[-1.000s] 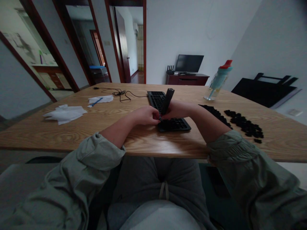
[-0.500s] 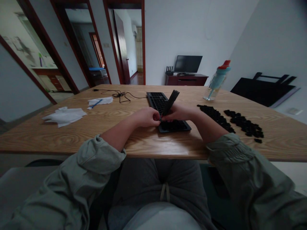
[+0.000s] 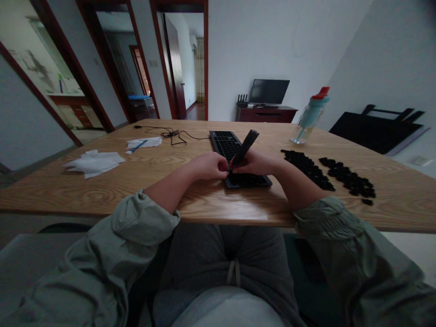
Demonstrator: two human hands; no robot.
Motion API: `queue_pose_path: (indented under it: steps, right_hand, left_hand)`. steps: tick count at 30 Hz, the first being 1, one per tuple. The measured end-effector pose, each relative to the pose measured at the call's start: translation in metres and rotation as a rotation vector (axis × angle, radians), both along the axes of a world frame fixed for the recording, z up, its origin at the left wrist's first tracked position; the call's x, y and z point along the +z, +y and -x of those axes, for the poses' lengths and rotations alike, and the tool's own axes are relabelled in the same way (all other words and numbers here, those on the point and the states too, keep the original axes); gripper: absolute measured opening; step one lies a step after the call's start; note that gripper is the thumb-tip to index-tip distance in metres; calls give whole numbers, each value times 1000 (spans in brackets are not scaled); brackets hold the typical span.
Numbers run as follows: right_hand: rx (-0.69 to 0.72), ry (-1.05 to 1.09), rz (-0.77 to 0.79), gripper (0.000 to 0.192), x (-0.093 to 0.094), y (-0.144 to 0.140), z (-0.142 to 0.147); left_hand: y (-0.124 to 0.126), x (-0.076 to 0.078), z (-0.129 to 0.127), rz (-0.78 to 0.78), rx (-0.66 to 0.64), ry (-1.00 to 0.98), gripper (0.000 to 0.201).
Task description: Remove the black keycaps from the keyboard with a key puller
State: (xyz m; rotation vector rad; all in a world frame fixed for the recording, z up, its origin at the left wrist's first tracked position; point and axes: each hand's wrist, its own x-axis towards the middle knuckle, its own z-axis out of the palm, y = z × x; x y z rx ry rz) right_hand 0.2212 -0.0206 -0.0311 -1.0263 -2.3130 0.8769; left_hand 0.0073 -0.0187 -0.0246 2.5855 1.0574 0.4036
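A black wired keyboard (image 3: pixel 225 141) lies lengthwise on the table, its near end under my hands. My right hand (image 3: pixel 254 162) is closed around a thick, dark, stick-like tool (image 3: pixel 245 146). The tool leans up and to the right, its lower end down at the keyboard; I cannot make out its tip. My left hand (image 3: pixel 215 166) is closed in a pinch at the keyboard's left edge, beside the tool's lower end. Whatever sits between its fingertips is hidden. Loose black keycaps (image 3: pixel 306 169) lie right of my right forearm, with a second group of keycaps (image 3: pixel 349 176) further right.
A clear bottle with a red lid (image 3: pixel 304 118) stands behind the keycaps. To the left are white tissues (image 3: pixel 94 163) and a blue brush-like stick (image 3: pixel 137 146) on another tissue. The keyboard's coiled cable (image 3: pixel 172 134) runs across the back. The table's front edge (image 3: pixel 235 222) is near my lap.
The dark tool's upper end has tipped further right and slightly down. Both hands stay at about the same place on the keyboard. The whole view has shifted a little.
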Motion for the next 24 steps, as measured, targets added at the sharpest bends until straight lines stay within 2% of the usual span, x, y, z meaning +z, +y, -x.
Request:
queue_pose_path:
  steps: [6,12,16,20,24]
  right_hand:
    - [55,-32,-58,30,7,3,3]
    - [18,-43,-57,28,-1,7,2]
    - [-33,31,-27,32,-3,3,2]
    - [-37,138,3,36,4,-5,3]
    - [-200,336,-81,30,9,-10,14]
  left_hand:
    - [-1,1,0,-11,10,31,22]
    - [4,-3,1,46,-4,24,23]
    - [7,-5,2,67,-24,-9,23]
    - [5,-4,2,75,-31,-25,23]
    - [3,-3,1,57,-20,-16,22]
